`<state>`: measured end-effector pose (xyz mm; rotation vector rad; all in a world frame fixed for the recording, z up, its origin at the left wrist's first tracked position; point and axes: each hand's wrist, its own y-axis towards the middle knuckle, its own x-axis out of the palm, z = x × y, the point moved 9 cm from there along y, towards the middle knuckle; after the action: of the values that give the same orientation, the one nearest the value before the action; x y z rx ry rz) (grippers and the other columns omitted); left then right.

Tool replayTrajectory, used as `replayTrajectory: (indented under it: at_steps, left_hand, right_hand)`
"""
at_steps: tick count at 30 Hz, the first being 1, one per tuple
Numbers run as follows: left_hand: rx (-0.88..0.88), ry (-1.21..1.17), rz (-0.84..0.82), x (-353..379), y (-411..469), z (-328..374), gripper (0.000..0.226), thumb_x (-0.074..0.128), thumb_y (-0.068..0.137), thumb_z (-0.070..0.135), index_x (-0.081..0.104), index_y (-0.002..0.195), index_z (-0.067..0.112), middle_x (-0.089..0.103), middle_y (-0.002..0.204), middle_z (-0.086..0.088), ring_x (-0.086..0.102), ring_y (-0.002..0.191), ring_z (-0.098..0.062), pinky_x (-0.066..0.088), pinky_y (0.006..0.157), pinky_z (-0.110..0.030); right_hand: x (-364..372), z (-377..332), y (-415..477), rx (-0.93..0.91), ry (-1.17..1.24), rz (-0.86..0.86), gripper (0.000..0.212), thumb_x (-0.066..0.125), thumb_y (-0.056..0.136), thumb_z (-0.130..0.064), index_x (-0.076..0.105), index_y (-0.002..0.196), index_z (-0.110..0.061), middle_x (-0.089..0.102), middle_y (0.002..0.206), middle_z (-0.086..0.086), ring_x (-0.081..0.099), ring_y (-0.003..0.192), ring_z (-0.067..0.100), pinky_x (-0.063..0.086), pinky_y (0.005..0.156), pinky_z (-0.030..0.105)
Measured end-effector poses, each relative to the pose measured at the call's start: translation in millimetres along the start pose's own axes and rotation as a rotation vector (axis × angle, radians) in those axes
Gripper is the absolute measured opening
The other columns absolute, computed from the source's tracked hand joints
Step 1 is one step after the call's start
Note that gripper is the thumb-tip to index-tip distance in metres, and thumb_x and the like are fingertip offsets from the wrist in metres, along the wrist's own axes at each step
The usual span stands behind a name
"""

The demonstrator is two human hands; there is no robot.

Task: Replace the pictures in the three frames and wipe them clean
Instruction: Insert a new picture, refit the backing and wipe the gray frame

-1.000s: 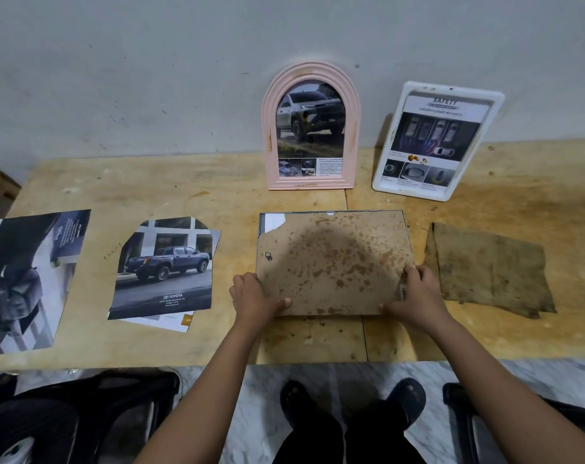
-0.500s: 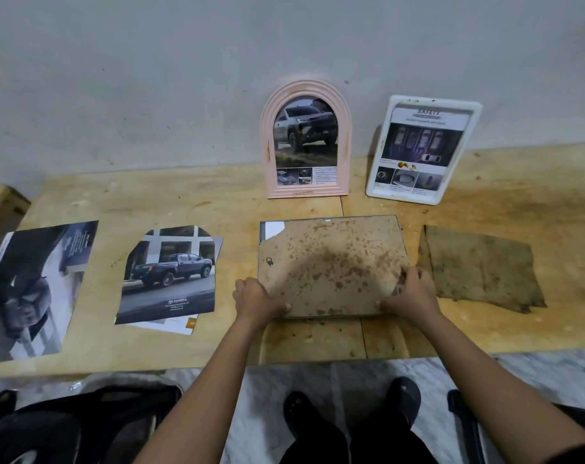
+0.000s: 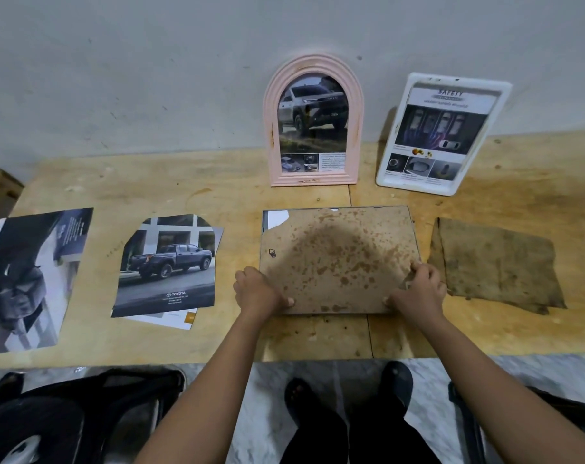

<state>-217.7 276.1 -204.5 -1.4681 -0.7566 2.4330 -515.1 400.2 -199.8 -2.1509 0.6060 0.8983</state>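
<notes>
Both hands, left hand (image 3: 258,290) and right hand (image 3: 418,291), grip face-down frame (image 3: 338,259) (stained backing).

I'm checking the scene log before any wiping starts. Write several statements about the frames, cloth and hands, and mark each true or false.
1. The pink arched frame stands against the wall. True.
2. The cloth lies left of the face-down frame. False: it lies to its right.
3. The left hand and right hand grip the face-down frame's near corners. True.
4. The white frame lies flat on the table. False: it leans against the wall.
5. The truck picture sits in a frame. False: it lies loose on the table.
</notes>
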Motion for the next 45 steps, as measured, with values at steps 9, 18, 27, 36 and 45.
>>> replayTrajectory:
  at_steps: [9,18,27,36,45]
  left_hand:
    - [0.368,0.325,0.079,0.7,-26.3,57.8,0.067,0.057,0.083,0.02,0.023,0.138,0.002,0.026,0.144,-0.02,0.028,0.13,-0.036,0.034,0.104,-0.038]
    - [0.536,0.37,-0.275,103.9,-60.0,112.5,0.096,0.038,0.08,0.074,-0.013,0.148,0.031,-0.032,0.152,-0.006,-0.033,0.138,-0.032,-0.015,0.111,-0.057]
    - [0.488,0.398,-0.238,111.3,-55.0,114.7,0.097,0.043,0.075,0.077,-0.003,0.149,0.032,-0.028,0.154,-0.003,-0.03,0.14,-0.03,-0.011,0.113,-0.059]
    - [0.489,0.43,-0.265,108.4,-53.2,118.1,0.095,0.048,0.076,0.073,0.0,0.148,0.033,-0.021,0.157,-0.004,-0.021,0.143,-0.033,-0.004,0.113,-0.062]
    - [0.624,0.468,-0.213,65.0,-27.9,115.4,0.086,0.054,0.083,0.056,0.001,0.148,0.037,-0.01,0.159,0.0,-0.007,0.146,-0.029,0.011,0.116,-0.053]
  right_hand:
    - [-22.3,12.8,3.1,0.006,0.054,-0.065,0.079,0.084,0.059,-0.017,0.046,0.128,-0.005,0.051,0.126,0.014,0.053,0.112,0.031,0.05,0.089,0.039]
    - [-32.5,52.8,-4.8,0.173,0.229,-0.053,0.033,0.078,0.072,-0.028,0.049,0.065,-0.014,0.056,0.066,0.002,0.054,0.067,0.02,0.035,0.054,0.027]
    - [-25.6,70.3,-7.3,0.274,0.456,0.105,0.035,0.083,0.066,-0.016,0.048,0.068,-0.011,0.056,0.072,0.003,0.054,0.072,0.02,0.039,0.053,0.027]
    - [-24.1,61.5,-2.1,0.263,0.252,-0.012,0.035,0.079,0.071,-0.028,0.046,0.072,-0.017,0.058,0.084,0.003,0.056,0.083,0.021,0.046,0.071,0.036]
    - [-21.6,-49.5,2.4,-0.435,-0.318,-0.049,0.067,0.061,0.079,-0.022,0.032,0.139,-0.013,0.025,0.147,0.009,0.024,0.135,0.03,0.038,0.101,0.039]
